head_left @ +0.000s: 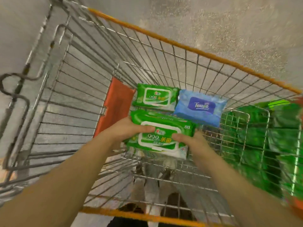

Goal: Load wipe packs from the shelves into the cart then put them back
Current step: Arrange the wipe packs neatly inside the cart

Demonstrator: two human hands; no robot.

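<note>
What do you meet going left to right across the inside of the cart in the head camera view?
Orange flap → left hand → held green wipe pack → right hand. Behind them, left to right: smaller green wipe pack → blue wipe pack. Past the cart's right wall: blurred green packs.

A shop: a wire shopping cart holds packaged wipe packs on a speckled floor.

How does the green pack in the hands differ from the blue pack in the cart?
The held green pack is green with a white-framed lid; the blue pack is blue with a dark label. The left hand and right hand grip the green pack above the cart; the blue pack lies on the cart bottom untouched. Both face label-up.
</note>
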